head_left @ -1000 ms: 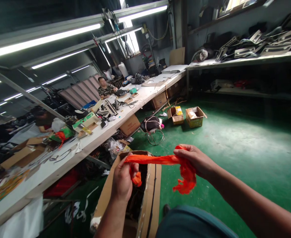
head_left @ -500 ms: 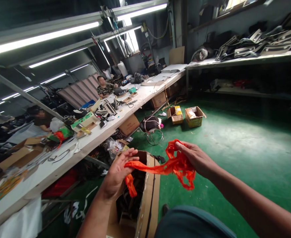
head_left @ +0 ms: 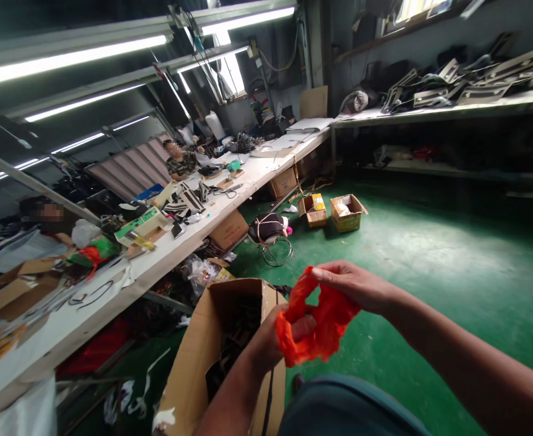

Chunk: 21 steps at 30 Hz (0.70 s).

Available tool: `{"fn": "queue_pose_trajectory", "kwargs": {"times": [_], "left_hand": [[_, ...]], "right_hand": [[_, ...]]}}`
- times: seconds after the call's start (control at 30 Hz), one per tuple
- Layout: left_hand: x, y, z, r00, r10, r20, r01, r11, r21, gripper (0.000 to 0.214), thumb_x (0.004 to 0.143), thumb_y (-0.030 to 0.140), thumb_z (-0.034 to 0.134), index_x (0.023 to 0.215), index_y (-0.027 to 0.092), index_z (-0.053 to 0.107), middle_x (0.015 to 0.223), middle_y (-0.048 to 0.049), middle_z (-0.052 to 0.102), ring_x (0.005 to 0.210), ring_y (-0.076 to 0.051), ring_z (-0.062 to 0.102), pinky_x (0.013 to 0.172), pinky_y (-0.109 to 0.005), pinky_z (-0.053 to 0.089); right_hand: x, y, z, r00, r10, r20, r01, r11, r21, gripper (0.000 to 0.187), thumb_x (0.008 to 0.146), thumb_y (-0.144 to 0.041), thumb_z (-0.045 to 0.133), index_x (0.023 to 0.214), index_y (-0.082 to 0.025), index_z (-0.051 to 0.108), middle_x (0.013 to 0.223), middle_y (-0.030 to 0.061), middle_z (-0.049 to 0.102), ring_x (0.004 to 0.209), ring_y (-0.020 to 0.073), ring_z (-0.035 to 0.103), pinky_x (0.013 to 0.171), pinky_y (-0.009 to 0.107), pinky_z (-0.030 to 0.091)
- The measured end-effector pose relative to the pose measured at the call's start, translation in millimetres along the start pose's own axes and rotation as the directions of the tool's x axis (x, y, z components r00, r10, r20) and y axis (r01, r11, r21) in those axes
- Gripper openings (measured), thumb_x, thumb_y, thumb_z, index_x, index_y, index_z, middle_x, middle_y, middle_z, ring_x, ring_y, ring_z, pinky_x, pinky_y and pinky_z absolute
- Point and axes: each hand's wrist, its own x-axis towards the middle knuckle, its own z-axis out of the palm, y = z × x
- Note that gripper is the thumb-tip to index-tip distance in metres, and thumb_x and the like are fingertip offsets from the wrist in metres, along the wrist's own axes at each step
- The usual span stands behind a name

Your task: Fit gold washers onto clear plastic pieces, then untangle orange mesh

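Observation:
Both my hands hold a crumpled orange plastic bag in front of me, above my knee. My left hand is closed around the bag's lower bunch, its fingers partly covered by the plastic. My right hand pinches the bag's top edge between thumb and fingers. Just to the left of my hands stands an open cardboard box on the floor, with dark straps or parts inside it.
A long white workbench cluttered with boxes and tools runs along the left, with two people seated behind it. Two small open cartons and a stool stand on the green floor. Shelves with parts line the right wall.
The bag was stretched taut between my hands, then slackened; now my hands have come together and bunched it up. My view has shifted slightly to the right.

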Motion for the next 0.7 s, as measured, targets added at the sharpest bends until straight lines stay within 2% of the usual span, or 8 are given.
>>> {"fn": "queue_pose_trajectory", "kwargs": {"times": [0.07, 0.13, 0.2, 0.27, 0.37, 0.47, 0.6, 0.7], "left_hand": [[-1, 16, -20.4, 1.0, -0.024, 0.01, 0.023, 0.995, 0.099, 0.035, 0.067, 0.039, 0.086, 0.087, 0.013, 0.072, 0.061, -0.0017, 0.057, 0.05, -0.008, 0.047, 0.049, -0.019, 0.038], [-2, 33, -52.3, 0.984, 0.037, -0.177, -0.014, 0.992, 0.127, 0.031, 0.07, 0.038, 0.082, 0.084, 0.015, 0.068, 0.057, 0.0018, 0.054, 0.05, -0.008, 0.046, 0.051, -0.017, 0.038], [-3, 45, -87.3, 0.913, 0.076, -0.401, 0.015, 0.975, 0.22, 0.033, 0.068, 0.033, 0.079, 0.095, 0.018, 0.067, 0.056, 0.0037, 0.057, 0.046, -0.007, 0.044, 0.046, -0.015, 0.033], [-6, 50, -116.9, 0.844, 0.174, -0.507, 0.025, 0.932, 0.361, 0.032, 0.058, 0.021, 0.074, 0.089, 0.016, 0.069, 0.068, 0.0009, 0.066, 0.052, -0.007, 0.05, 0.05, -0.015, 0.038], [-11, 50, -142.5, 0.848, 0.19, -0.494, 0.12, 0.84, 0.53, 0.037, 0.05, 0.012, 0.068, 0.087, 0.015, 0.073, 0.084, -0.0042, 0.074, 0.073, -0.015, 0.064, 0.059, -0.016, 0.045], [-13, 54, -150.5, 0.818, 0.234, -0.525, 0.147, 0.798, 0.585, 0.04, 0.053, 0.015, 0.069, 0.092, 0.017, 0.073, 0.085, -0.0012, 0.074, 0.068, -0.014, 0.061, 0.054, -0.018, 0.042], [-12, 71, -156.7, 0.639, 0.37, -0.675, 0.029, 0.865, 0.502, 0.037, 0.063, 0.035, 0.082, 0.095, 0.019, 0.07, 0.063, 0.0065, 0.061, 0.053, -0.007, 0.045, 0.048, -0.015, 0.036], [-17, 82, -170.9, 0.502, 0.423, -0.754, 0.041, 0.859, 0.51, 0.048, 0.054, 0.047, 0.088, 0.088, 0.018, 0.071, 0.066, 0.0046, 0.064, 0.053, -0.008, 0.049, 0.047, -0.016, 0.039]], "right_hand": [[-8, -3, -28, 0.99, -0.006, -0.144, -0.013, 0.991, -0.132, 0.055, 0.087, -0.065, 0.067, 0.1, -0.012, 0.075, 0.086, 0.0079, 0.071, 0.06, 0.0119, 0.057, 0.051, 0.02, 0.039], [-21, -1, -61, 0.955, -0.008, -0.296, -0.052, 0.98, -0.194, 0.054, 0.085, -0.066, 0.07, 0.102, -0.014, 0.076, 0.098, 0.0102, 0.073, 0.072, 0.0164, 0.062, 0.058, 0.023, 0.045], [-37, 3, -92, 0.916, 0.025, -0.4, -0.119, 0.97, -0.211, 0.057, 0.082, -0.067, 0.072, 0.105, -0.015, 0.076, 0.097, 0.011, 0.073, 0.076, 0.0197, 0.064, 0.062, 0.025, 0.048], [-54, 8, -116, 0.887, 0.071, -0.455, -0.185, 0.96, -0.209, 0.061, 0.08, -0.068, 0.073, 0.108, -0.014, 0.076, 0.085, 0.0098, 0.071, 0.069, 0.0196, 0.063, 0.059, 0.026, 0.046], [-69, 12, -133, 0.912, 0.128, -0.39, -0.238, 0.939, -0.248, 0.064, 0.079, -0.065, 0.075, 0.119, -0.015, 0.072, 0.09, 0.01, 0.071, 0.074, 0.0221, 0.064, 0.063, 0.029, 0.048], [-70, 13, -137, 0.96, 0.196, -0.2, -0.264, 0.87, -0.417, 0.062, 0.076, -0.057, 0.08, 0.126, -0.021, 0.07, 0.101, 0.0081, 0.071, 0.082, 0.0234, 0.065, 0.067, 0.029, 0.049], [-65, 16, -153, 0.946, 0.009, -0.325, -0.243, 0.687, -0.685, 0.034, 0.073, -0.051, 0.081, 0.085, -0.019, 0.077, 0.071, 0.001, 0.063, 0.064, 0.0147, 0.05, 0.055, 0.025, 0.038], [-72, 16, -186, 0.876, -0.029, -0.481, -0.31, 0.729, -0.61, 0.044, 0.078, -0.059, 0.072, 0.071, -0.016, 0.07, 0.059, -0.0006, 0.051, 0.054, 0.0107, 0.036, 0.049, 0.026, 0.027]]}}
